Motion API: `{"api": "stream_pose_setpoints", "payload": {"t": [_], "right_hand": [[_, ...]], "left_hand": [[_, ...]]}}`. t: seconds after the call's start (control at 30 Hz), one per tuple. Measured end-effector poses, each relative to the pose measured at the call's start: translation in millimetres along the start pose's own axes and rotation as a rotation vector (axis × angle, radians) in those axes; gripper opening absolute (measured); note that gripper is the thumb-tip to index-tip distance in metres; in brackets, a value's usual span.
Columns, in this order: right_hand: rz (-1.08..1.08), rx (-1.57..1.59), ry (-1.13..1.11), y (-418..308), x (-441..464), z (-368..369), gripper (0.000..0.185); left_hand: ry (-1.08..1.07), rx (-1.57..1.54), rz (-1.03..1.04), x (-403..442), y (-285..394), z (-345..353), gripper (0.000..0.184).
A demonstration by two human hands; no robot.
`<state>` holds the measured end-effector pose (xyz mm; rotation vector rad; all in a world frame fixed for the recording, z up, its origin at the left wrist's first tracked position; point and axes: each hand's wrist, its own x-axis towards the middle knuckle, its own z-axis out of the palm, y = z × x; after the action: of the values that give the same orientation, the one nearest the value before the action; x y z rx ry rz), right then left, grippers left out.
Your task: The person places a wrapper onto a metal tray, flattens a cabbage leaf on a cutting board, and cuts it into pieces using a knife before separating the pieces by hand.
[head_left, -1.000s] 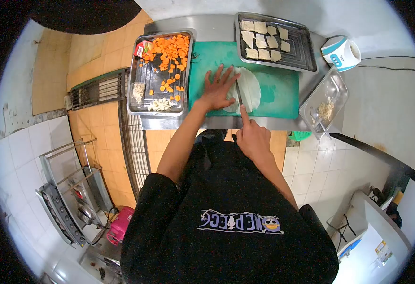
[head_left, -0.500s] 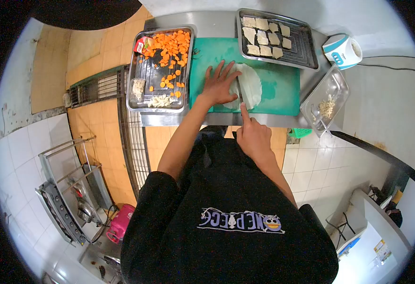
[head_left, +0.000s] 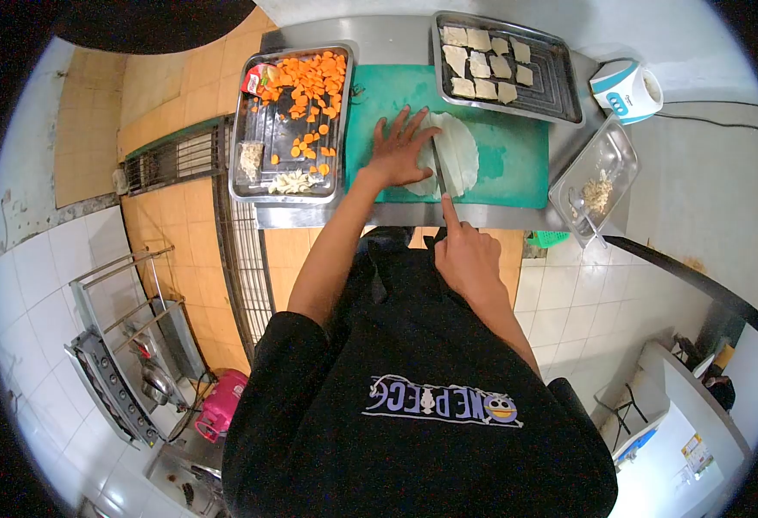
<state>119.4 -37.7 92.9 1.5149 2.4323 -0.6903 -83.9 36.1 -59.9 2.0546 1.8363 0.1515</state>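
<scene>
White and thin, the round sheet (head_left: pixel 459 155) lies on the green cutting board (head_left: pixel 513 173) on the bench (head_left: pixel 383 39), and from my distant seat I see the left hand (head_left: pixel 399 157) over its left side, fingers spread wide, thumb just beside the knife (head_left: pixel 439 168). I also make out the right hand (head_left: pixel 470 262) with its fingers curled around the knife's near end, index finger stretched along it, blade across the sheet.

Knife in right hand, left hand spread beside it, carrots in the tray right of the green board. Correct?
No: the carrots are in the tray left of the green board, as the head view shows. The rest stands: knife in the right hand, left hand spread beside it.
</scene>
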Motion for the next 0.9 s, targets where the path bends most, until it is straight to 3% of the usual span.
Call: {"api": "stream_pose_setpoints", "payload": {"t": [0.9], "right_hand": [[0.006,0.003,-0.239,1,-38,-44,0.072]], "left_hand": [[0.000,-0.046,0.044,-2,-5,-2,0.089]]}}
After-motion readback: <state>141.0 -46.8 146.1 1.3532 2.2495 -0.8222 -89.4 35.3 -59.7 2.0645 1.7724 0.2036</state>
